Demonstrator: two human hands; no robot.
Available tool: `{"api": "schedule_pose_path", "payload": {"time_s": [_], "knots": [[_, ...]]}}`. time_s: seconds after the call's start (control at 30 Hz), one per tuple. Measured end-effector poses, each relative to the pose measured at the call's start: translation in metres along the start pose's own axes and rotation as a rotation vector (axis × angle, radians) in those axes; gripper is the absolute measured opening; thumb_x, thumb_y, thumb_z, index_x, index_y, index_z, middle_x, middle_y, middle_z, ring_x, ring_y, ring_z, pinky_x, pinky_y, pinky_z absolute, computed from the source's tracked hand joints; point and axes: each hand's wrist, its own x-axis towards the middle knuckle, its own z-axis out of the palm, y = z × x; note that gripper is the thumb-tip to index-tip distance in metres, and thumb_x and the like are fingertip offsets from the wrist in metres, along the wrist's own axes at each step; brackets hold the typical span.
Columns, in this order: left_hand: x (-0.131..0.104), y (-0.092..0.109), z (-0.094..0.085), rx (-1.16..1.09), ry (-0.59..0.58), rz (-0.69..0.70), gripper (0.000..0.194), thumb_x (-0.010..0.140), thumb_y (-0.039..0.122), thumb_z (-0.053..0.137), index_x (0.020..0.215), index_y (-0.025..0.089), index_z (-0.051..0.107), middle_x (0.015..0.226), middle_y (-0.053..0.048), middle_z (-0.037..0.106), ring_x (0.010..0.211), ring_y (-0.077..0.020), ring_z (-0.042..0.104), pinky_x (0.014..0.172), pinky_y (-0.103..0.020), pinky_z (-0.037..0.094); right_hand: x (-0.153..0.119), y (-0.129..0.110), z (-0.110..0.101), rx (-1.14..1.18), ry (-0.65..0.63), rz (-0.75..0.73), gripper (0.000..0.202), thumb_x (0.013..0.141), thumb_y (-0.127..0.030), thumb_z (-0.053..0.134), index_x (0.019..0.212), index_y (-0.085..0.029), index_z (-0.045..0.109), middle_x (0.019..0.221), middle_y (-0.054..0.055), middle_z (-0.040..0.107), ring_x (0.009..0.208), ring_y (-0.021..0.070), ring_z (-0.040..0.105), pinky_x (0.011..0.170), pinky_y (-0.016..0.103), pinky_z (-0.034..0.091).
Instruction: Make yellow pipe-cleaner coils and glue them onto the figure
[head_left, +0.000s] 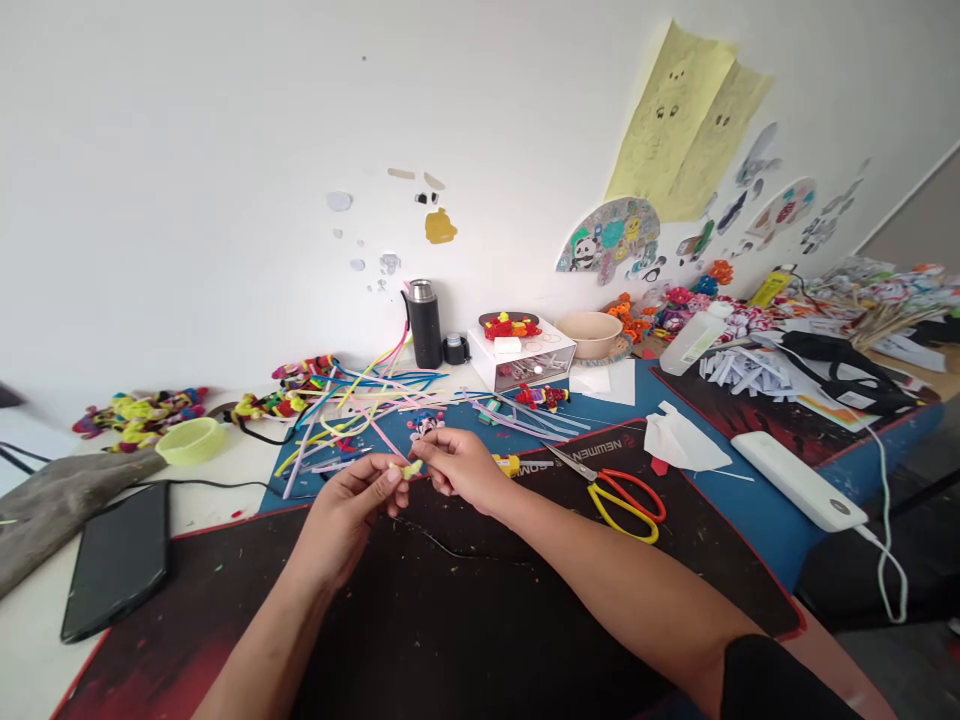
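Above the black desk mat (420,620), my left hand (360,500) pinches a small pale-yellow fuzzy piece (406,470), which looks like bent pipe cleaner. My right hand (457,465) is closed in a pinch right beside that piece; what its fingertips hold, if anything, is too small to make out. Just behind my fingers lies a small blue-and-pink figure (426,422). Loose pipe cleaners (360,400) in yellow, blue, pink and lilac spread out behind my left hand. A yellow tube (507,465) is partly covered by my right wrist.
Scissors (622,500) with red and yellow handles lie right of my right forearm. A phone (120,555) and a green bowl (192,440) are at left. A black flask (425,325), a white drawer box (517,355) and a beige bowl (589,335) stand along the wall. A white power bank (799,482) sits right.
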Motion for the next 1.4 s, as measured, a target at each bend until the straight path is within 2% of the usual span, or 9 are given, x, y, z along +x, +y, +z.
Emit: {"api": "schedule_pose_path", "payload": {"time_s": [0.13, 0.3, 0.47, 0.6, 0.83, 1.0, 1.17, 1.3, 1.4], "knots": [[-0.004, 0.0, 0.005, 0.001, -0.084, -0.024, 0.057, 0.053, 0.066, 0.11, 0.075, 0.02, 0.085, 0.064, -0.002, 0.073, 0.06, -0.0145, 0.062, 0.057, -0.024, 0.048, 0.005, -0.005, -0.007, -0.11, -0.009, -0.04, 0.046, 0.095, -0.066, 0.077, 0.093, -0.021, 0.07, 0.052, -0.01, 0.049, 0.043, 0.0106, 0.041, 0.047, 0.025, 0.033], [-0.012, 0.001, 0.007, -0.017, -0.195, -0.07, 0.057, 0.057, 0.067, 0.108, 0.076, 0.019, 0.085, 0.063, -0.003, 0.073, 0.059, -0.0154, 0.063, 0.057, -0.026, 0.048, 0.028, -0.008, -0.011, -0.31, -0.034, -0.036, 0.037, 0.104, -0.057, 0.07, 0.096, -0.02, 0.069, 0.057, -0.008, 0.053, 0.048, 0.0121, 0.047, 0.05, 0.025, 0.039], [-0.019, 0.004, 0.009, -0.05, -0.338, -0.138, 0.059, 0.06, 0.069, 0.107, 0.079, 0.018, 0.086, 0.063, -0.004, 0.072, 0.058, -0.0158, 0.063, 0.057, -0.026, 0.048, 0.063, 0.001, -0.002, -0.491, -0.04, -0.041, 0.023, 0.109, -0.039, 0.066, 0.098, -0.019, 0.07, 0.061, -0.007, 0.058, 0.05, 0.0118, 0.05, 0.055, 0.025, 0.041], [-0.021, 0.001, 0.01, -0.099, -0.437, -0.184, 0.056, 0.065, 0.068, 0.105, 0.082, 0.018, 0.086, 0.067, -0.003, 0.073, 0.06, -0.0148, 0.063, 0.06, -0.026, 0.048, 0.087, 0.007, 0.015, -0.702, -0.037, -0.096, 0.019, 0.108, -0.035, 0.072, 0.105, -0.018, 0.078, 0.078, -0.002, 0.071, 0.067, 0.0134, 0.06, 0.066, 0.025, 0.042], [-0.021, -0.006, 0.004, -0.145, -0.452, -0.222, 0.053, 0.07, 0.066, 0.104, 0.085, 0.018, 0.085, 0.07, -0.005, 0.075, 0.062, -0.0163, 0.065, 0.063, -0.028, 0.049, 0.11, -0.002, 0.049, -1.106, -0.1, -0.151, 0.018, 0.11, -0.034, 0.071, 0.119, -0.024, 0.083, 0.104, 0.006, 0.086, 0.094, 0.0228, 0.075, 0.083, 0.032, 0.046], [-0.023, -0.011, 0.0, -0.163, -0.49, -0.243, 0.048, 0.076, 0.063, 0.101, 0.089, 0.019, 0.086, 0.073, -0.006, 0.078, 0.066, -0.0179, 0.068, 0.066, -0.029, 0.051, 0.125, -0.003, 0.053, -1.322, -0.145, -0.144, 0.027, 0.113, -0.034, 0.063, 0.125, -0.021, 0.083, 0.119, 0.015, 0.087, 0.111, 0.0325, 0.08, 0.092, 0.04, 0.052], [-0.026, -0.013, 0.0, -0.169, -0.503, -0.287, 0.049, 0.075, 0.064, 0.101, 0.089, 0.019, 0.087, 0.072, -0.006, 0.079, 0.065, -0.0174, 0.068, 0.067, -0.029, 0.052, 0.134, 0.002, 0.051, -1.442, -0.212, -0.145, 0.027, 0.112, -0.033, 0.062, 0.119, -0.018, 0.083, 0.117, 0.018, 0.086, 0.112, 0.0365, 0.081, 0.091, 0.043, 0.056], [-0.027, -0.012, 0.001, -0.164, -0.472, -0.313, 0.049, 0.074, 0.063, 0.103, 0.086, 0.019, 0.086, 0.073, -0.006, 0.079, 0.066, -0.0176, 0.068, 0.069, -0.03, 0.052, 0.134, 0.004, 0.056, -1.484, -0.255, -0.146, 0.026, 0.111, -0.026, 0.059, 0.114, -0.017, 0.083, 0.112, 0.018, 0.087, 0.106, 0.0346, 0.081, 0.087, 0.041, 0.056], [-0.027, -0.011, 0.0, -0.158, -0.459, -0.316, 0.048, 0.074, 0.063, 0.102, 0.086, 0.02, 0.086, 0.072, -0.006, 0.078, 0.066, -0.018, 0.067, 0.069, -0.03, 0.052, 0.131, 0.001, 0.058, -1.477, -0.265, -0.158, 0.027, 0.112, -0.027, 0.058, 0.115, -0.018, 0.083, 0.113, 0.015, 0.087, 0.105, 0.0321, 0.081, 0.085, 0.039, 0.055]]}}
